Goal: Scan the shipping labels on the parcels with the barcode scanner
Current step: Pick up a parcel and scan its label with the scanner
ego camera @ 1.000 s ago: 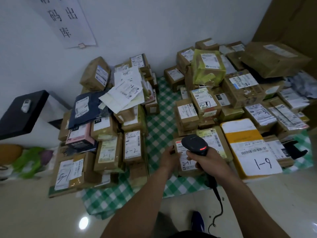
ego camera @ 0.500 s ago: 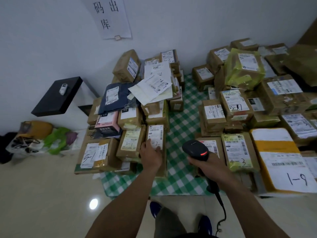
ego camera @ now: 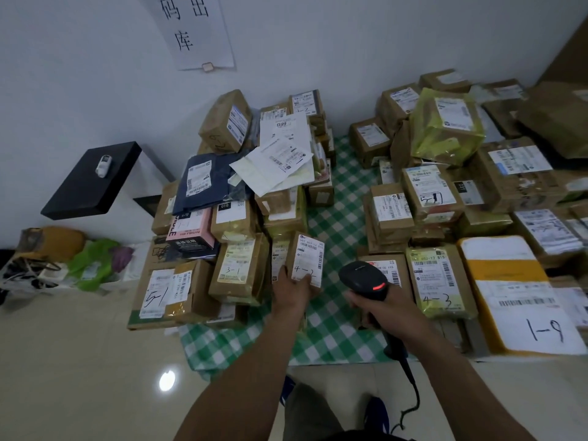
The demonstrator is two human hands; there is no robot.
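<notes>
Your left hand (ego camera: 294, 292) has its fingers (ego camera: 304, 281) curled round the lower end of a small brown parcel (ego camera: 307, 259), holding it tipped up so its white label (ego camera: 311, 262), hand-marked 4-2, faces you just above your knuckles. Your right hand (ego camera: 380, 308) grips the black scanner (ego camera: 362, 278): the fingers are closed round its handle, and the head juts up and left of them with a red light glowing on its back, near the parcel but apart from it. The cable (ego camera: 410, 380) drops away below that fist.

Both hands hover over a green checked cloth (ego camera: 337, 224) spread on a glossy beige floor (ego camera: 79, 361). Just left of your left fingers stands a box marked 3-1 (ego camera: 235, 265), and beyond it one marked 5-1 (ego camera: 162, 291). Just right of your right fingers lies a yellow-green bag marked 4-3 (ego camera: 436, 281), then a yellow envelope marked 1-9 (ego camera: 521, 297). More parcels are stacked past your fingertips up to a white wall with a paper sign (ego camera: 197, 30). Far left sits a black shelf (ego camera: 92, 179)
</notes>
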